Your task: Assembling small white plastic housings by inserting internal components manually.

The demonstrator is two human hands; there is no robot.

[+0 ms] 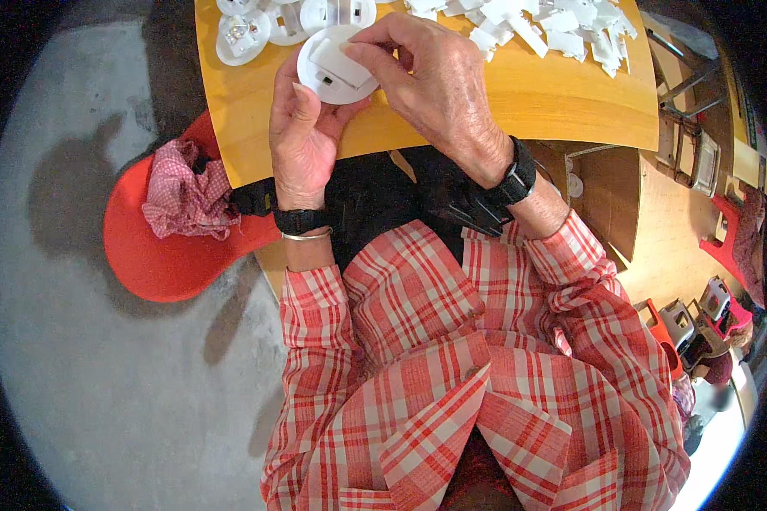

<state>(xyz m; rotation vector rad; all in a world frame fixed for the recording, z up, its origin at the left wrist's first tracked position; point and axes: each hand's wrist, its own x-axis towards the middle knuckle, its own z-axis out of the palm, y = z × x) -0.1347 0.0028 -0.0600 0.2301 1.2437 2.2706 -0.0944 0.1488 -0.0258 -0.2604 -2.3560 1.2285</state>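
Observation:
Over the near side of the table, a round white plastic housing [312, 83] with a small dark slot rests in my left hand [302, 140]. The thumb and fingers of that hand are closed round its rim. A flat white rectangular cover [336, 65] lies across the face of the housing. My right hand [439, 85] reaches in from the right, its thumb and bent fingers closed at the cover's upper right edge. Whether the cover is seated in the housing I cannot tell. The tips of some right fingers are hidden behind the hand.
Several round white housings [242, 38] lie at the table's far left. Loose white plastic pieces [562, 34] are heaped at the far right of the yellow table [562, 106]. A red stool [158, 264] with a pink checked cloth [187, 192] stands left. A wooden cabinet [601, 200] is at right.

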